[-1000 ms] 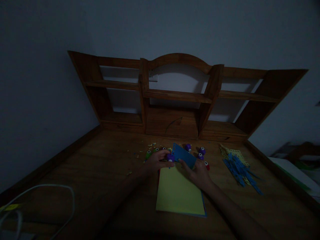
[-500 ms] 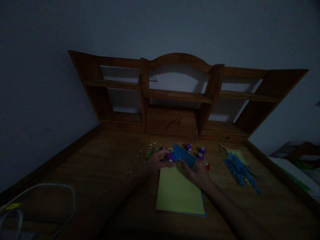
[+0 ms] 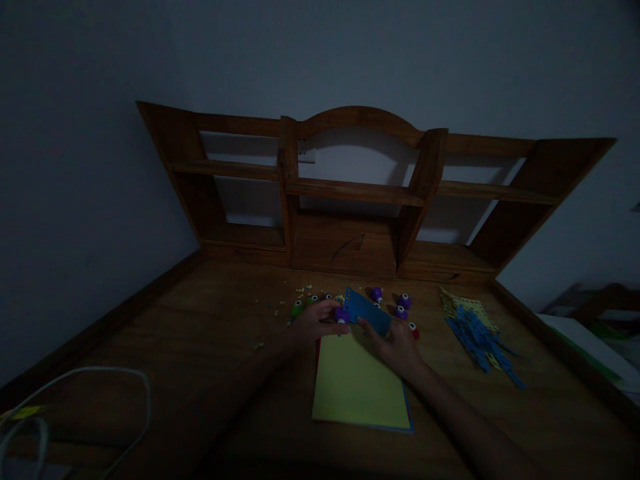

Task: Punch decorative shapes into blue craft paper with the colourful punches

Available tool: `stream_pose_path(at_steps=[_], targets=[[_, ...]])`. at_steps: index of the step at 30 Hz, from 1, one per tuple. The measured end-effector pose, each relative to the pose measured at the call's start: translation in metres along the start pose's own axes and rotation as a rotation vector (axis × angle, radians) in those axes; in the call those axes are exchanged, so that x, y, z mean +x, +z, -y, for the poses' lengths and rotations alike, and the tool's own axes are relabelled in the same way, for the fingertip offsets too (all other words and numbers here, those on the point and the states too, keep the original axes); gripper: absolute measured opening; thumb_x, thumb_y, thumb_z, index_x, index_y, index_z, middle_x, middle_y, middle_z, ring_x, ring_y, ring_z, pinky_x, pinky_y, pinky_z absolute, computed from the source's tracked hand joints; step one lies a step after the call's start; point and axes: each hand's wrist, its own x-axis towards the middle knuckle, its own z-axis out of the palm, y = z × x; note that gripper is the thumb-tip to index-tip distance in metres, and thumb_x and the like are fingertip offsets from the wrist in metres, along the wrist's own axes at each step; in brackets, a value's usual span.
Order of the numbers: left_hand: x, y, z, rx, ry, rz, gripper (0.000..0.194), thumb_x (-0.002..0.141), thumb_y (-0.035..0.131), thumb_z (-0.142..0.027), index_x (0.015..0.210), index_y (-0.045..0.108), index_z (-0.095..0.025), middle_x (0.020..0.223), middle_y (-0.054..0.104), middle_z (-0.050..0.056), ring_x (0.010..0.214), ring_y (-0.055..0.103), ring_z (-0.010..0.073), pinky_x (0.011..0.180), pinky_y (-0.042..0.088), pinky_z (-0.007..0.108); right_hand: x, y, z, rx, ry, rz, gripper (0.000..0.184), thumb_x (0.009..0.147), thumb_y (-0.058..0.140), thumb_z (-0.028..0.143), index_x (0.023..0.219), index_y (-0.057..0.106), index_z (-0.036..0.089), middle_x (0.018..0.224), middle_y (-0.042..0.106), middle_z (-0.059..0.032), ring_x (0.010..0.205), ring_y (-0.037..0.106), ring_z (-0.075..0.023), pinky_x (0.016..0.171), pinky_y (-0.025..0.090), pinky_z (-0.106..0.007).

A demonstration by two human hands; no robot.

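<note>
My left hand (image 3: 316, 323) is closed around a small purple craft punch (image 3: 342, 315), thumb below and fingers above. The punch sits at the left edge of a blue sheet of paper (image 3: 369, 313), which has a row of punched holes along that edge. Gripping the sheet's lower right part between thumb and fingers is my right hand (image 3: 397, 345). Beneath both hands lies a stack of coloured paper with a yellow sheet (image 3: 361, 383) on top. Behind the hands stand more punches: green (image 3: 297, 308), purple (image 3: 405, 301) and red (image 3: 413, 331).
Tiny paper cutouts (image 3: 304, 289) are scattered behind and left of my hands. Cut blue strips (image 3: 481, 337) and punched yellow paper (image 3: 477, 310) lie to the right. A wooden shelf unit (image 3: 345, 243) backs the desk. A white cable (image 3: 113, 370) loops at lower left.
Almost nothing differs. Both hands keep their hold on the punch and the blue paper, with only a very slight shift of the sheet.
</note>
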Motion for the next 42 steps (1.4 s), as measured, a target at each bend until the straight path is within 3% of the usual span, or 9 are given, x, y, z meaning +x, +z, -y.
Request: stream_pose_path(at_steps=[42], targets=[[-0.0009, 0.0007, -0.0027, -0.021, -0.002, -0.012, 0.054, 0.056, 0.085, -0.034, 0.098, 0.057, -0.014, 0.095, 0.064, 0.008, 0.091, 0.06, 0.0223, 0.082, 0.047, 0.034, -0.0014, 0.0019, -0.0057, -0.019, 0.015, 0.023, 0.032, 0.091, 0.049, 0.035, 0.063, 0.052, 0.019, 0.059, 0.059, 0.0004, 0.051, 0.054, -0.0137, 0.053, 0.037, -0.025]])
